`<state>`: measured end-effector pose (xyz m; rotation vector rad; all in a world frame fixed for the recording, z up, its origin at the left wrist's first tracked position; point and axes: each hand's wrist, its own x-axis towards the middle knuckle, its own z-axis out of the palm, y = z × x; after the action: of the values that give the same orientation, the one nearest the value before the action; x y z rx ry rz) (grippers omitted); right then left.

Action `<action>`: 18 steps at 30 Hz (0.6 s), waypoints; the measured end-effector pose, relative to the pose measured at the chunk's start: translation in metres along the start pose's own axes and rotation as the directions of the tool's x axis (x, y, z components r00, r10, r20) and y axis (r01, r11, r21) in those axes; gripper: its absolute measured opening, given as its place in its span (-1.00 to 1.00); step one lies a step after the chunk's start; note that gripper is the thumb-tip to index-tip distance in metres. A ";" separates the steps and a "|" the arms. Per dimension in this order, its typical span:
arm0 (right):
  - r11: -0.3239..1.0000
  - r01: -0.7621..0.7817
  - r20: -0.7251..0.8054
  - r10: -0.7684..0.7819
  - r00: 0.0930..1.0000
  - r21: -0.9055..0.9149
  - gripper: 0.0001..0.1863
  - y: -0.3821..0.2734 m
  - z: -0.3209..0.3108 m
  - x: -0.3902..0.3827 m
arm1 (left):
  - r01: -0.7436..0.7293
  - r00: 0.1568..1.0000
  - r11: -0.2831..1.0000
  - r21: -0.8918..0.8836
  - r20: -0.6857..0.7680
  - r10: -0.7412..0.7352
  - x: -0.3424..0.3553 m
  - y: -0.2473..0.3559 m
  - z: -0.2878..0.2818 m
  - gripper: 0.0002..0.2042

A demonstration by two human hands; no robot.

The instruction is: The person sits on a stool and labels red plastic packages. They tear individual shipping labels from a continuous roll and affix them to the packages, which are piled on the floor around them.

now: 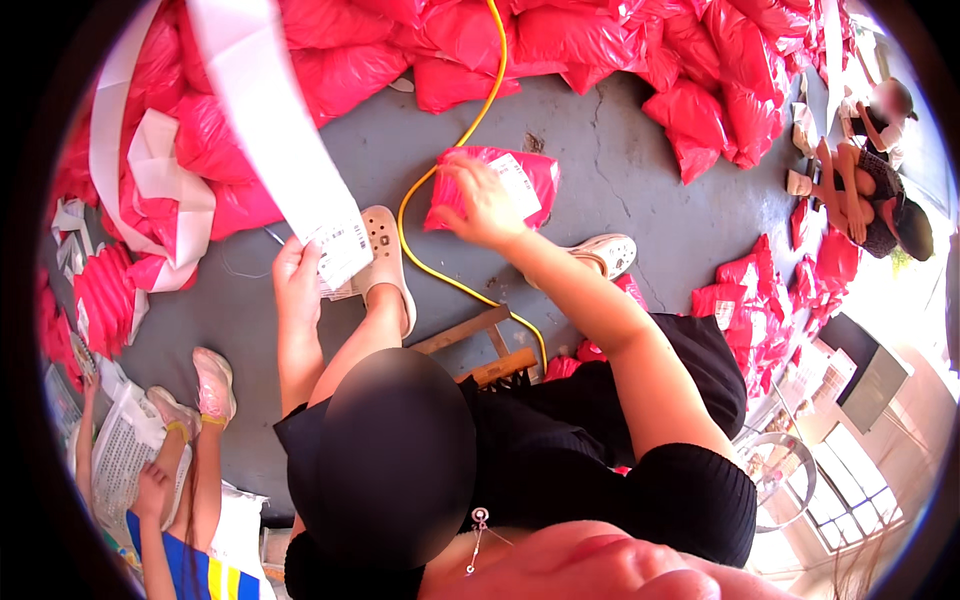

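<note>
My left hand pinches the lower end of a long white strip of printed labels, beside my left clog. The strip runs up and away toward the heap of parcels, and its far part is blurred. My right hand is over a pink plastic parcel on the grey floor, fingers stretched out and slightly smeared. A white label lies on the parcel's upper face, right of that hand. Whether my fingers touch the parcel, I cannot tell.
Pink parcels are heaped along the far side, with more at right. A yellow cable crosses the floor near my feet. A wooden stool stands close by. Other people sit at far right and lower left.
</note>
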<state>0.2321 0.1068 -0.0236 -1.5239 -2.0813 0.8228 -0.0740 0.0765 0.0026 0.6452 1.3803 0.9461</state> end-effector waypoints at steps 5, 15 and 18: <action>0.638 -0.389 0.354 0.191 0.916 0.664 -0.41 -0.105 0.010 0.030 | -0.043 0.998 0.952 -0.302 0.040 0.058 -0.002 0.043 0.031 -0.77; 0.550 -0.272 0.180 0.216 0.960 0.790 -0.69 -0.097 0.021 0.096 | -0.232 0.971 0.885 0.402 0.147 0.188 -0.031 0.054 0.040 -0.83; 0.960 0.220 -0.249 -0.173 0.953 0.175 -0.71 -0.152 -0.005 0.101 | -0.230 0.972 0.877 0.423 0.055 0.228 -0.036 0.063 0.018 -0.82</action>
<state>0.0985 0.1711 0.0836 -1.2192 -1.8804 0.7182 -0.0651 0.0799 0.0764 1.1643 1.5461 0.8259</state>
